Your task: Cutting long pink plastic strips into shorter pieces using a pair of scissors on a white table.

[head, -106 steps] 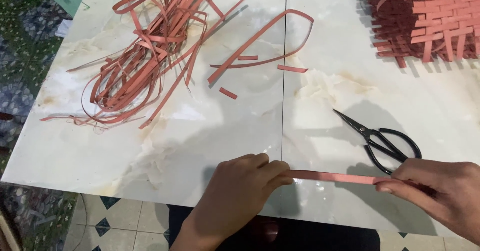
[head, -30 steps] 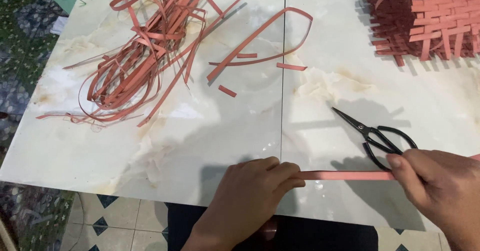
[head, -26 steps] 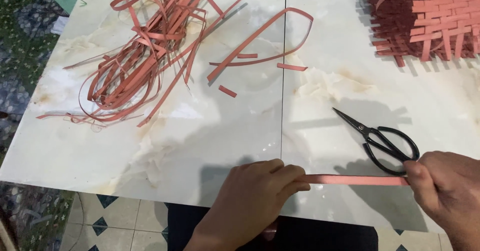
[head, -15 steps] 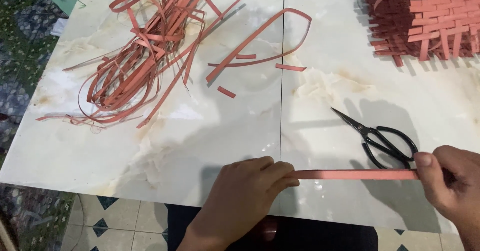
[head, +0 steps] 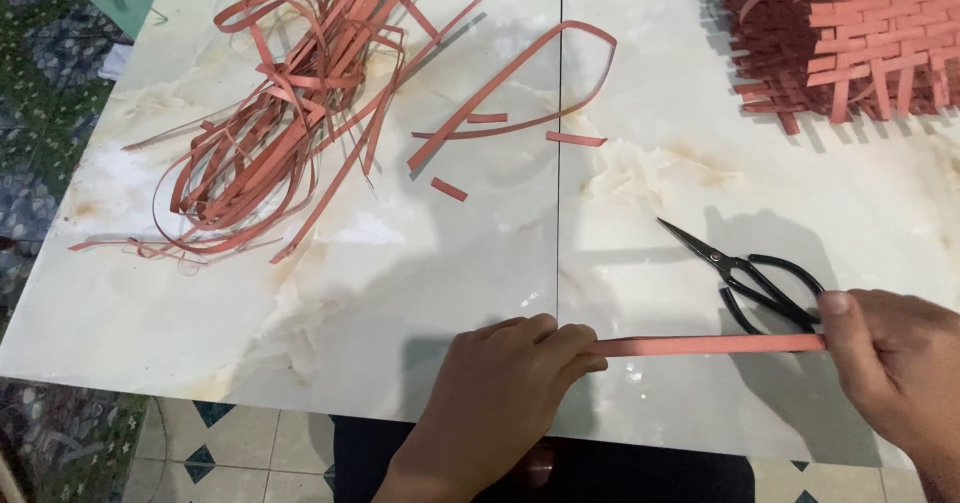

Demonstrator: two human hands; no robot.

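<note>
Your left hand [head: 495,398] rests near the front edge of the white marble-patterned desk [head: 400,293], its fingers curled down and pinching one end of a flat, straight terracotta-red strip [head: 710,344]. Your right hand [head: 895,368] sits near the front right corner, thumb pressed along the top of the strip's other end, the fingers closed beneath it. So both grips are clenched on the same strip, which runs taut and level between them, parallel to the front edge, just above the desk surface.

Just behind the strip, close to your right thumb, lie black metal scissors [head: 750,273], blades shut, tips pointing toward the desk's middle, their loop handles touching or nearly touching your right hand.

Farther back, near the centre seam of the desk, a long looped terracotta strip [head: 540,73] lies with a few short cut-off pieces [head: 449,190] beside it. Toward the back left corner spreads a tangled heap of thin red strips [head: 280,123]. At the back right corner sits a woven mat of the same red strips [head: 850,33], loose ends sticking out along its edge.
</note>
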